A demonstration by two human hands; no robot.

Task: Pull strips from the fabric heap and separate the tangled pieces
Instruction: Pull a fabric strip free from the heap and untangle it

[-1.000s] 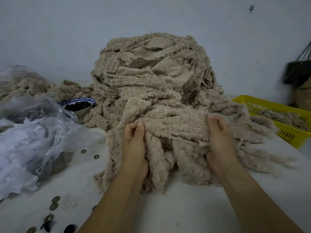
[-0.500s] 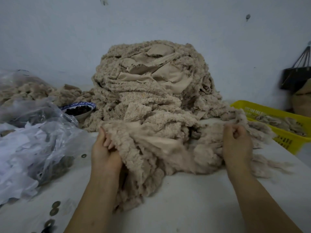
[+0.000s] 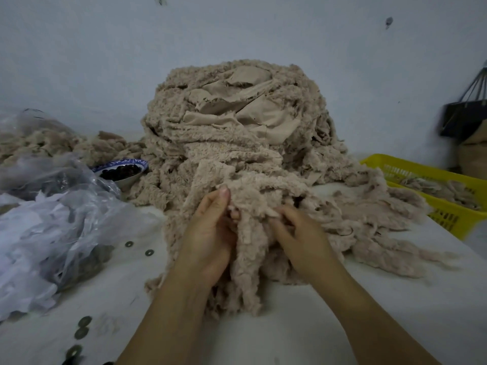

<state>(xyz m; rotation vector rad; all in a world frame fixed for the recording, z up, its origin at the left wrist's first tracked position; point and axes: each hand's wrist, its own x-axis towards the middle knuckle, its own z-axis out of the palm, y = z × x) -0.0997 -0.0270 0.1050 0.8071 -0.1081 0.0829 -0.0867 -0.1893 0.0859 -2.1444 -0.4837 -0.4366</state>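
"How many hands are busy?"

"Two; my left hand [image 3: 210,233] pinches fuzzy strips [image 3: 247,259] between thumb and fingers; my right hand [image 3: 297,233] is just beside it, with its fingers curled round the same bunch."

"Where are the strips?"

"They hang down the front of the fabric heap [image 3: 232,133]; that is one big tan pile in the middle of the table; more loose strips trail off to the right."

"What else can you count?"

"One bowl [image 3: 123,172] with dark bits in it, just beside the heap on the left; one yellow basket [image 3: 421,172] on the right with some scraps inside; two coins [image 3: 129,243] with holes near my left arm, and at least three more by the near edge, a bit blurry; see-through plastic bags [image 3: 52,219] on the left, but I cannot tell how many."

"And the room?"

"The table [image 3: 395,299] is white; the wall [image 3: 105,61] behind is pale, with two small dark marks; one black bag [image 3: 463,119] hangs at the far right."
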